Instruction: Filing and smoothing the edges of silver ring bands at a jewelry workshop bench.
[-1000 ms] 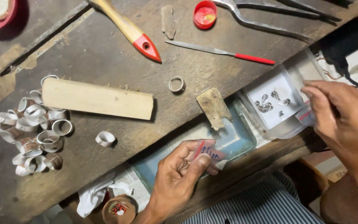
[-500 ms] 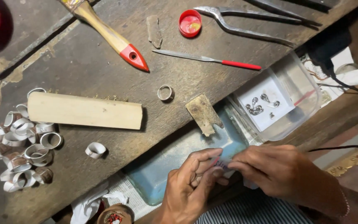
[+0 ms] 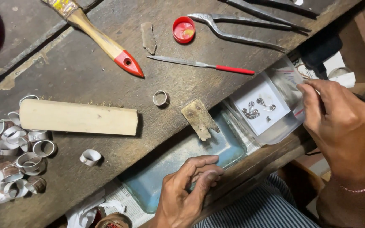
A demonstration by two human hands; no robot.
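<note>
My right hand (image 3: 343, 126) pinches the edge of a small clear zip bag (image 3: 291, 86) with a red strip. It holds the bag over a clear plastic box (image 3: 275, 135) at the bench's right edge. In the box, a white card (image 3: 256, 105) carries a few small silver pieces. My left hand (image 3: 189, 190) rests over the near rim of a blue metal tray (image 3: 170, 169), thumb pressed against curled fingers; I see nothing in them. A worn wooden peg (image 3: 199, 119) juts out over the tray.
On the dark wooden bench lie a pale wooden block (image 3: 79, 118), a heap of several silver bands (image 3: 13, 156), one loose band (image 3: 90, 157) and a ring (image 3: 161, 98). Farther back are a red-tipped brush (image 3: 106, 44), a red-handled file (image 3: 203, 64), a red cap (image 3: 183, 29) and metal tongs (image 3: 241, 27).
Both hands met at the small bag over the tray half a second ago. My right hand has since carried the bag right to the clear box; my left hand stays by the tray.
</note>
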